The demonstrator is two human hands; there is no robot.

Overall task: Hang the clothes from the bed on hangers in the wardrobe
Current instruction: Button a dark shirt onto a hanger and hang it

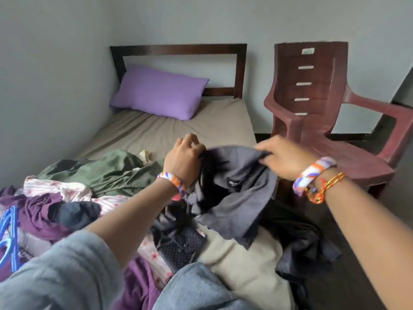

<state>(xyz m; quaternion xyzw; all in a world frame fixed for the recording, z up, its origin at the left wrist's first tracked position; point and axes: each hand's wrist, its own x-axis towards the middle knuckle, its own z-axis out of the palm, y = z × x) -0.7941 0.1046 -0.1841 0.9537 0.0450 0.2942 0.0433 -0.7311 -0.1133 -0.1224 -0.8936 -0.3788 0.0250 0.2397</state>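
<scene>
Both hands, left hand [185,156] and right hand [282,156], grasped the grey shirt [237,189] by its top edge above the bed [156,130]. Spreading the neck flat would probably ease a blue hanger [10,233] in.

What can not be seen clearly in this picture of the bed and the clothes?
Head view:
- Wardrobe: out of frame.
- Blue plastic hangers: cut off by the left edge, number unclear.
- Dark grey cloth garment, gripped by left hand and right hand: bunched and blurred, type unclear; its small label is unreadable.
- Dark dotted fabric: partly covered by the garment.
</scene>
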